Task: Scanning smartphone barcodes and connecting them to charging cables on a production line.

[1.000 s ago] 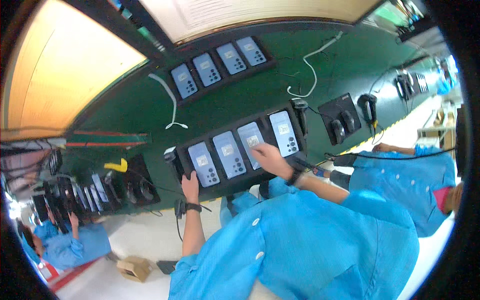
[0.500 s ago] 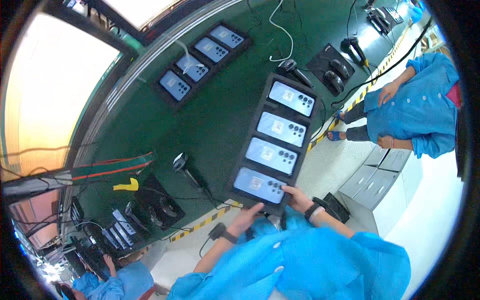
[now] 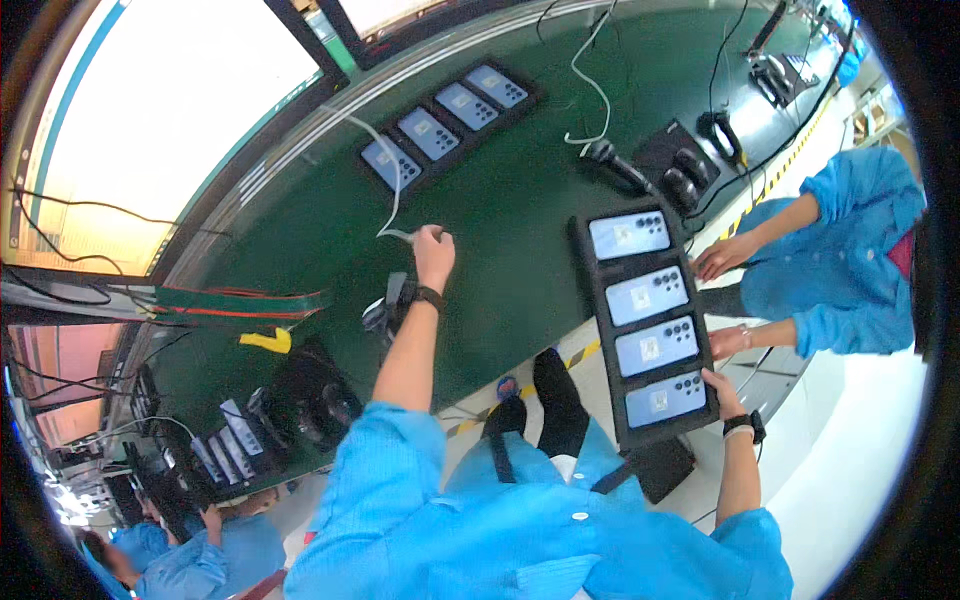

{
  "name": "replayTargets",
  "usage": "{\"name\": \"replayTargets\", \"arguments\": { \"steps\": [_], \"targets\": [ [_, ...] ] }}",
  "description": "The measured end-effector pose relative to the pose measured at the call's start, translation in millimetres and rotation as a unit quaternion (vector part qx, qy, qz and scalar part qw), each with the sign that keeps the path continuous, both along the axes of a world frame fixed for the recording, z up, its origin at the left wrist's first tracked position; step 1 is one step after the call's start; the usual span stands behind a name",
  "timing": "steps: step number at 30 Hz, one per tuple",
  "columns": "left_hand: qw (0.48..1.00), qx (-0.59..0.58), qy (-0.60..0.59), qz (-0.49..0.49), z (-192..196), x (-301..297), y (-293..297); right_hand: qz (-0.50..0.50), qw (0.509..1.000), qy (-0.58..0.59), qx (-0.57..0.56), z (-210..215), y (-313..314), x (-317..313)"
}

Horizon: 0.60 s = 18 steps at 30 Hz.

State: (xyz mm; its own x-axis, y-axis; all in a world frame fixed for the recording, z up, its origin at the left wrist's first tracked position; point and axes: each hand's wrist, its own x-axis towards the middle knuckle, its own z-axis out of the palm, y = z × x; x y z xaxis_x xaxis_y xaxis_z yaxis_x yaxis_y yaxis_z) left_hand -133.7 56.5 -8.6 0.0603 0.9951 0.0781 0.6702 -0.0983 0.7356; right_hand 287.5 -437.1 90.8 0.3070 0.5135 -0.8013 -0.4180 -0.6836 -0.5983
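Observation:
Over the green bench, my left hand (image 3: 433, 258) is closed on the end of a white cable (image 3: 396, 200) that trails back to the bench's far edge. My right hand (image 3: 725, 395) grips the near right corner of a black tray (image 3: 598, 330). In it, several light-blue phones (image 3: 655, 349) lie back up in a row, each with a small white label and dark camera lenses. A co-worker's hands (image 3: 728, 257) are at the tray's right edge; whether they touch it I cannot tell.
A second black tray of blue phones (image 3: 430, 133) lies at the bench's back. Handheld scanners (image 3: 622, 168) and dark devices on a mat (image 3: 686, 178) sit to the right. Near the left are a yellow piece (image 3: 266, 341) and upright phones (image 3: 238, 428). A co-worker (image 3: 830, 240) stands at right.
My left hand has left the tray and reached forward onto the white cable, which has come off the far tray. The held tray has swung right, toward the co-worker, whose hands have moved to its edge.

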Motion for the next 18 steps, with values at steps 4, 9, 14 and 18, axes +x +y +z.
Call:
{"name": "replayTargets", "arguments": {
  "steps": [4, 9, 14, 18],
  "targets": [
    [0.980, 0.069, 0.184, -0.007, -2.9, 13.3, 57.6, 0.017, 0.998, -0.058, -0.014, -6.2, -9.5, 28.4],
    [0.948, 0.031, 0.317, -0.032, -10.5, 30.6, 120.6, -0.003, 0.987, -0.125, -0.100, 22.1, -16.7, 68.5],
    [0.940, 0.015, 0.340, -0.011, -20.8, 34.5, 143.8, 0.136, 0.820, -0.507, -0.227, 120.5, -2.3, 52.5],
    [0.968, 0.078, 0.225, -0.072, 1.5, 15.5, 144.5, 0.012, 0.787, -0.616, -0.032, 176.5, 51.9, -9.3]
  ]
}}
